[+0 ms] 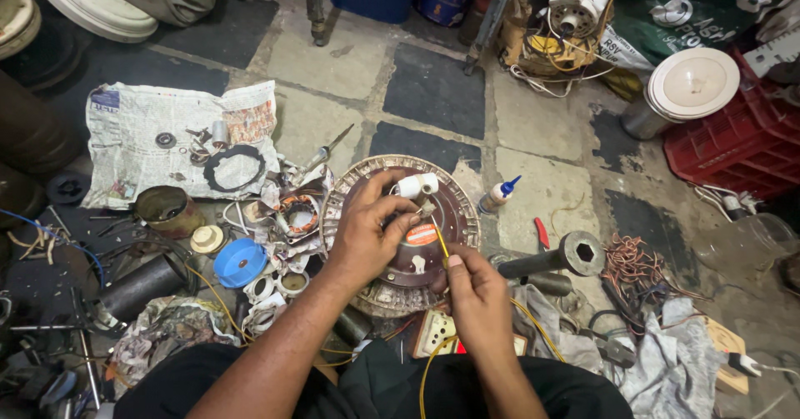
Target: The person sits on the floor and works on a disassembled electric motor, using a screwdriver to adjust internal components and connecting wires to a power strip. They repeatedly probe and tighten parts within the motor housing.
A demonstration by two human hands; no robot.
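A round brown fan motor housing (454,210) lies on the floor in front of me, with a white cylindrical capacitor (414,185) on top. My left hand (367,235) rests on the housing, its fingers pinched at the wires near the centre. My right hand (475,290) pinches a thin yellow wire (440,242) that runs up to the left hand's fingertips and trails down past a white socket board (435,332).
A newspaper (137,140) with a black ring and small parts lies at the left. A copper-wound stator (298,213), a blue cap (239,262), a screwdriver (329,149), a glue bottle (498,194), a heavy socket wrench (560,257), a copper wire tangle (635,265) and a red crate (737,140) surround me.
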